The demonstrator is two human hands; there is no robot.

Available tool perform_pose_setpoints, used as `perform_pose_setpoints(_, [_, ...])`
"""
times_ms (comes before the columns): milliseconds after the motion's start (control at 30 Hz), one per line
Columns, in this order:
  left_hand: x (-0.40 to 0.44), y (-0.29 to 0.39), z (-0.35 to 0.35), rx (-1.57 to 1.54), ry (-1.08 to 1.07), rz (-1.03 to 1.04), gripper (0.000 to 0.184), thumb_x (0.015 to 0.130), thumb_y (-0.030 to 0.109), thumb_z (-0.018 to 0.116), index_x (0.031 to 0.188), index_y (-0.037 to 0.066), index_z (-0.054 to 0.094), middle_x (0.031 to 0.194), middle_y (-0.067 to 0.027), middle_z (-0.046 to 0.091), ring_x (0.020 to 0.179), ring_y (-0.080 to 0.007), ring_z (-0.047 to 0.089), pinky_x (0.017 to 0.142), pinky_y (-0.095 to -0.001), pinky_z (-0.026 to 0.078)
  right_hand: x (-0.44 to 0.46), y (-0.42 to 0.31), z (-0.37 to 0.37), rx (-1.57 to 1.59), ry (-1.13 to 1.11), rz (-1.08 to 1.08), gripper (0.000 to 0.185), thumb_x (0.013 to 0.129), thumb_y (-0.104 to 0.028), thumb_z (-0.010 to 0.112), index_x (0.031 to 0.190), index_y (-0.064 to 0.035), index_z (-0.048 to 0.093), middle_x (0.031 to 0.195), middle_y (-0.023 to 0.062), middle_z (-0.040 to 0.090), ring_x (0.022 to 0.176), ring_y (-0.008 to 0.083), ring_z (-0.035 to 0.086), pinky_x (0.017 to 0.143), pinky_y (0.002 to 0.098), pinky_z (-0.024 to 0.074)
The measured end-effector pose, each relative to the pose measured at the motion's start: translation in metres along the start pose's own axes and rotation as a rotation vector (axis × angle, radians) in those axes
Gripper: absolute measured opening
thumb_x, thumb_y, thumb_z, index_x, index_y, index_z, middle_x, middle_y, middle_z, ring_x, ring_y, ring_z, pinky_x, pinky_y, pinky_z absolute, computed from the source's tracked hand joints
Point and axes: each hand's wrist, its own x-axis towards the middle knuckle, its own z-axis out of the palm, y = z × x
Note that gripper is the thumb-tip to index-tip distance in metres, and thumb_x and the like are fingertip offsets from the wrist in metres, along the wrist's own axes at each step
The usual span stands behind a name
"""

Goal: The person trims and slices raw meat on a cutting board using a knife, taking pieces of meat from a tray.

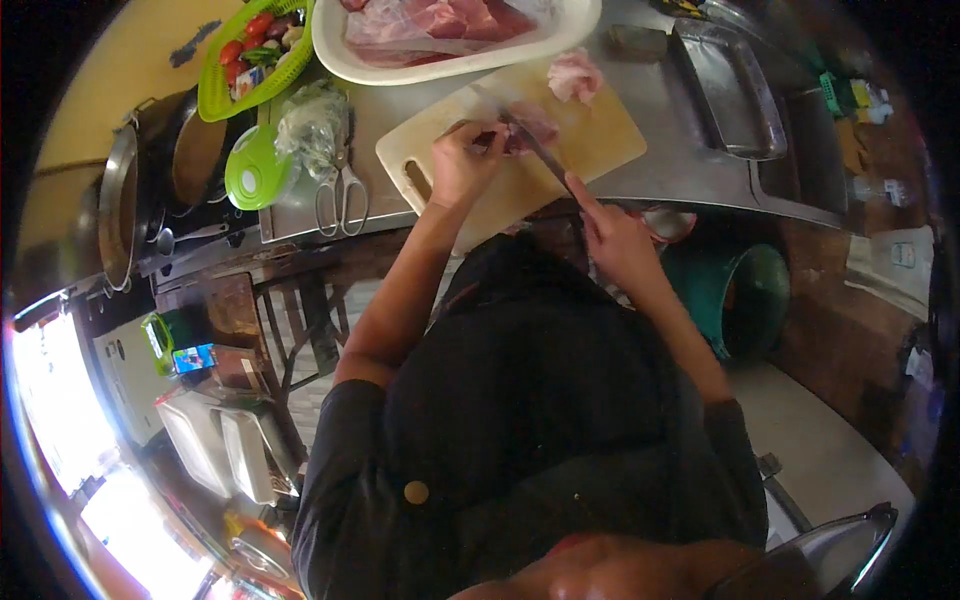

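Observation:
A piece of raw meat [535,125] lies on the pale cutting board [610,150]. My left hand [465,160] is closed on the near left end of this meat, its fingers bunched together. In my right hand [615,240] is a knife [545,155], gripped by the handle, with the index finger stretched along it. The blade points up and to the left and lies across the meat, close to my left fingertips. Toward the board's far right corner sits a separate pale pink piece of meat or fat [575,77].
Behind the board stands a white tub [455,72] of raw meat. To the left are scissors [341,195], a plastic bag [312,125], a green lid [255,170] and a green basket [215,75] of vegetables. A metal tray [730,95] lies right; a green bucket [755,300] stands below the counter.

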Motion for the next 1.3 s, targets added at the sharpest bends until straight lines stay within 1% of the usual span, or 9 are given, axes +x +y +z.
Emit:
perform_pose_setpoints(67, [0.001, 0.003, 0.000, -0.006, 0.006, 0.021, 0.010, 0.075, 0.007, 0.073, 0.083, 0.002, 0.071, 0.078, -0.0128, 0.068, 0.068, -0.0217, 0.068, 0.064, -0.0300, 0.054, 0.015, 0.002, 0.008, 0.034, 0.041, -0.043, 0.060, 0.090, -0.014, 0.053, 0.145, -0.0278, 0.032, 0.074, 0.0226, 0.059, 0.064, 0.0433, 0.059, 0.060, 0.0524, 0.0492])
perform_pose_setpoints(167, [0.000, 0.011, -0.003, 0.053, 0.005, 0.041, 0.009, 0.075, 0.006, 0.073, 0.083, 0.003, 0.071, 0.082, -0.0120, 0.068, 0.070, -0.0209, 0.068, 0.064, -0.0294, 0.054, 0.027, -0.003, 0.009, 0.118, -0.009, 0.034, 0.060, 0.089, -0.008, 0.054, 0.143, -0.0258, 0.037, 0.085, 0.0224, 0.062, 0.073, 0.0386, 0.060, 0.066, 0.0451, 0.0482])
perform_pose_setpoints(367, [-0.010, 0.007, 0.000, 0.098, -0.037, 0.080, 0.008, 0.076, 0.005, 0.072, 0.084, 0.007, 0.072, 0.089, -0.0108, 0.068, 0.075, -0.0202, 0.068, 0.064, -0.0286, 0.055, -0.013, 0.020, 0.016, 0.191, -0.037, 0.016, 0.064, 0.087, -0.005, 0.056, 0.144, -0.0245, 0.036, 0.083, 0.0213, 0.062, 0.069, 0.0378, 0.060, 0.064, 0.0441, 0.0479])
perform_pose_setpoints(467, [-0.011, 0.010, 0.000, 0.077, -0.012, 0.080, 0.008, 0.076, 0.005, 0.072, 0.084, 0.006, 0.072, 0.087, -0.0109, 0.068, 0.073, -0.0200, 0.068, 0.063, -0.0293, 0.055, -0.036, 0.030, 0.017, 0.264, -0.085, 0.042, 0.066, 0.089, -0.011, 0.055, 0.145, -0.0349, 0.029, 0.075, 0.0228, 0.060, 0.069, 0.0407, 0.060, 0.064, 0.0505, 0.0489])
perform_pose_setpoints(767, [-0.006, 0.002, 0.001, 0.039, 0.008, -0.010, 0.007, 0.076, 0.004, 0.072, 0.083, 0.002, 0.070, 0.078, -0.0117, 0.068, 0.071, -0.0191, 0.068, 0.064, -0.0271, 0.054, 0.012, 0.023, 0.022, 0.121, -0.039, -0.045, 0.063, 0.090, -0.016, 0.053, 0.145, -0.0325, 0.029, 0.074, 0.0250, 0.059, 0.068, 0.0399, 0.061, 0.062, 0.0514, 0.0492])
perform_pose_setpoints(867, [-0.007, -0.003, 0.002, -0.037, 0.010, 0.050, 0.008, 0.076, 0.004, 0.072, 0.084, 0.003, 0.070, 0.079, -0.0116, 0.068, 0.070, -0.0188, 0.068, 0.064, -0.0274, 0.054, 0.034, 0.004, 0.012, 0.083, -0.175, 0.080, 0.058, 0.088, -0.008, 0.054, 0.142, -0.0249, 0.038, 0.085, 0.0211, 0.063, 0.078, 0.0397, 0.061, 0.071, 0.0476, 0.0486])
perform_pose_setpoints(967, [-0.008, 0.000, 0.001, 0.039, 0.037, 0.058, 0.009, 0.076, 0.004, 0.072, 0.084, 0.003, 0.071, 0.081, -0.0113, 0.068, 0.070, -0.0188, 0.068, 0.064, -0.0280, 0.055, 0.023, 0.003, 0.013, 0.200, -0.025, 0.001, 0.057, 0.089, -0.009, 0.053, 0.142, -0.0263, 0.037, 0.084, 0.0226, 0.063, 0.076, 0.0405, 0.061, 0.070, 0.0475, 0.0488])
perform_pose_setpoints(1067, [-0.009, 0.002, 0.000, 0.054, 0.010, 0.051, 0.009, 0.076, 0.004, 0.072, 0.085, 0.004, 0.071, 0.082, -0.0109, 0.068, 0.071, -0.0192, 0.068, 0.065, -0.0286, 0.055, 0.007, 0.003, 0.007, 0.252, -0.119, 0.084, 0.059, 0.090, -0.010, 0.054, 0.143, -0.0280, 0.036, 0.083, 0.0238, 0.062, 0.072, 0.0403, 0.061, 0.069, 0.0437, 0.0505])
perform_pose_setpoints(1300, [-0.009, 0.004, -0.001, 0.059, 0.021, 0.040, 0.010, 0.078, 0.008, 0.072, 0.087, 0.004, 0.071, 0.085, -0.0117, 0.068, 0.075, -0.0206, 0.068, 0.068, -0.0293, 0.054, -0.041, 0.030, 0.014, 0.410, -0.161, 0.085, 0.066, 0.088, -0.007, 0.057, 0.145, -0.0301, 0.033, 0.080, 0.0231, 0.061, 0.063, 0.0354, 0.059, 0.064, 0.0341, 0.0500])
